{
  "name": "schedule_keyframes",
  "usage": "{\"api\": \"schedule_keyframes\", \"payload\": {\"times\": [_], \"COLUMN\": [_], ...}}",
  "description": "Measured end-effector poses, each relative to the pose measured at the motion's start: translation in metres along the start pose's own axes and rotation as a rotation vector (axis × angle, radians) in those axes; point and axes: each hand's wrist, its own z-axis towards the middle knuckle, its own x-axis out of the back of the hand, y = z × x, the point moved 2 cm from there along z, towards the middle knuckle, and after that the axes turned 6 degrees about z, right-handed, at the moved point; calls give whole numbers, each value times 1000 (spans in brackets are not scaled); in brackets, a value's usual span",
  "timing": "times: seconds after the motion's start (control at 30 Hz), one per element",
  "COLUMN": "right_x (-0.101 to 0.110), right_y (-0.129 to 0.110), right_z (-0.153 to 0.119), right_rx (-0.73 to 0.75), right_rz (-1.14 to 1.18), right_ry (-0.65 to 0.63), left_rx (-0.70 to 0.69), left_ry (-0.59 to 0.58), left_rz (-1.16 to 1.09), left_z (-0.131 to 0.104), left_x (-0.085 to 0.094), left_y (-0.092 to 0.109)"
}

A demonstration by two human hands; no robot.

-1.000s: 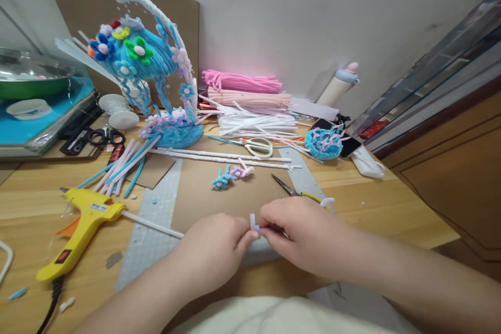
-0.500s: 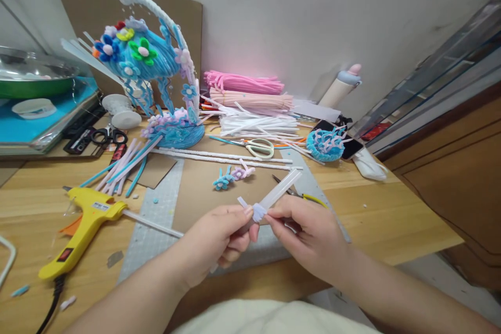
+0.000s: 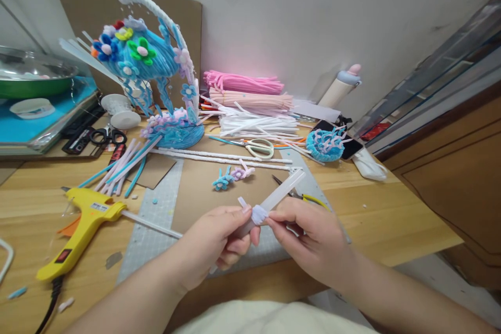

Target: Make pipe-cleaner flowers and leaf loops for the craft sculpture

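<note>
Holding lilac-wrapped strip (image 3: 282,191), seemingly near table edge (image 3: 293,284)

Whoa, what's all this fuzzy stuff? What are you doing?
A person is working with both bare hands at a wooden table. The left hand grips a clear strip with a pale purple fuzzy strand apparently wound around it. The right hand pinches at the strand's edge. A blue flower and a pink flower lie beyond.

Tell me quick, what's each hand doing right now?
Left hand: closed, holding the strip with the lilac stem wrapped around it.
Right hand: closed, fingers pinching at the lilac stem's edge.
</note>
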Motion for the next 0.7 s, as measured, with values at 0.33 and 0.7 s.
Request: {"api": "schedule_keyframes", "payload": {"times": [0.33, 0.7], "right_x": [-2, -3], "right_y": [0, -1], "right_z": [-3, -1], "right_rx": [16, -23], "right_rz": [9, 7], "right_ry": [35, 85], "left_rx": [5, -17], "left_ry": [-1, -13], "left_rz": [1, 6], "left_z": [0, -1], "left_x": [1, -1], "left_y": [-1, 0]}}
